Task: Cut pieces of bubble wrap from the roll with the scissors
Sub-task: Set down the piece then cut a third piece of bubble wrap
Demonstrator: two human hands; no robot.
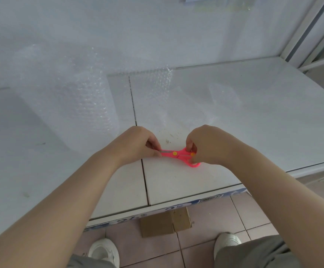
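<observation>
Small pink scissors (178, 154) with a yellow pivot lie just above the white table (254, 117), held at both ends. My left hand (136, 144) pinches the blade tips. My right hand (205, 145) grips the pink handle loops. The blades look closed. A big roll of clear bubble wrap (64, 93) stands upright at the left rear. A loose sheet of bubble wrap (161, 89) runs from the roll across the table behind my hands, apart from the scissors.
The table's front edge (176, 204) runs just below my forearms, with a seam (136, 117) between two panels. A cardboard piece (165, 222) lies on the tiled floor under the edge. A shelf frame (312, 35) stands at the right rear.
</observation>
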